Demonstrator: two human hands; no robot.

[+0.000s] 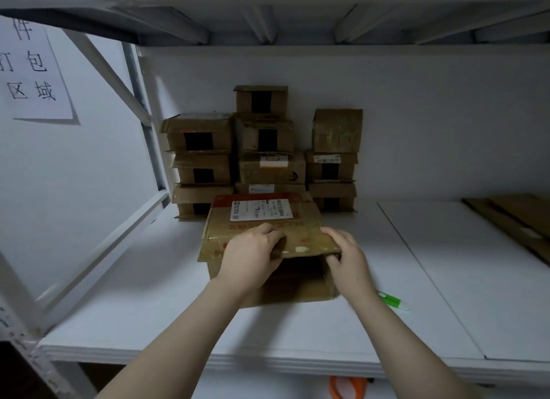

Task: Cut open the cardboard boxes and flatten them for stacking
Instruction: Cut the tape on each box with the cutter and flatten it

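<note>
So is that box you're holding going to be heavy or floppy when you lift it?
Probably light: its open near end shows the box dark and seemingly empty inside. Likely a bit floppy, since that end is open and only the left hand and right hand hold its top panel. The glossy tape may feel slippery.

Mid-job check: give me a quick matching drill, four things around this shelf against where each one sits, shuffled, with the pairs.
Things:
1 green tool
2 paper sign
3 flat cardboard
4 orange object

Places:
A far right of the shelf
B below the shelf's front edge
C on the wall at left
D on the shelf, just right of the held box

Pairs: 1-D, 2-C, 3-A, 4-B
</note>
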